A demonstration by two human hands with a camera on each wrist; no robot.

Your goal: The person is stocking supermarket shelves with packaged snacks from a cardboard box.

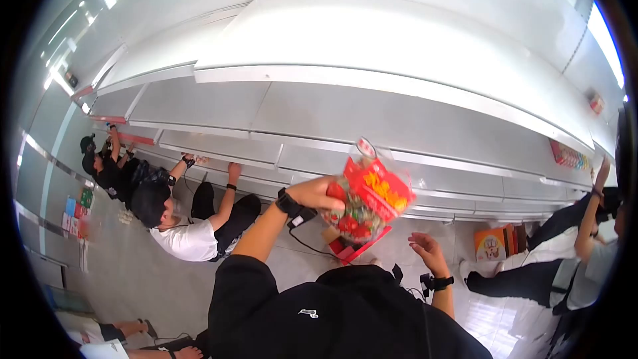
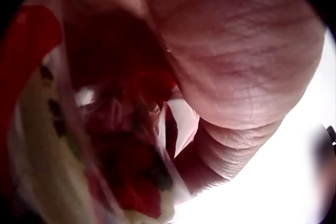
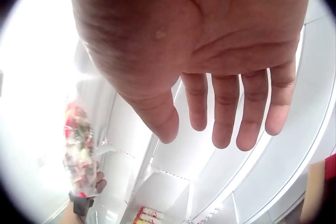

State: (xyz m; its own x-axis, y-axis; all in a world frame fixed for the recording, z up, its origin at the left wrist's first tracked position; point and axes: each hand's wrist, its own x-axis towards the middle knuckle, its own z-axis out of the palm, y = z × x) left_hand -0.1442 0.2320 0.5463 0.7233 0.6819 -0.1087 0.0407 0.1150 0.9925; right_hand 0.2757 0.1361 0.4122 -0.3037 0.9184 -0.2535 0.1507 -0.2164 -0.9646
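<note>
My left hand (image 1: 316, 193) grips a clear plastic bag (image 1: 362, 203) in front of the shelves, thumb across its face. The bag has a red panel with yellow lettering and is filled with small red, green and pale wrapped pieces. In the left wrist view, the thumb side of the hand (image 2: 236, 45) curls beside the clear film and the wrapped pieces (image 2: 142, 187). My right hand (image 1: 430, 252) hangs lower on the right, apart from the bag. Its fingers (image 3: 223, 108) are extended and hold nothing. The bag (image 3: 79, 150) also shows at the left of the right wrist view.
White shelves (image 1: 372, 80) span the front in several tiers. Below the bag, a red box (image 1: 362, 250) stands on the floor. An orange box (image 1: 490, 244) is farther right. A person in white (image 1: 186, 233) crouches at left; another person (image 1: 571, 279) is at right.
</note>
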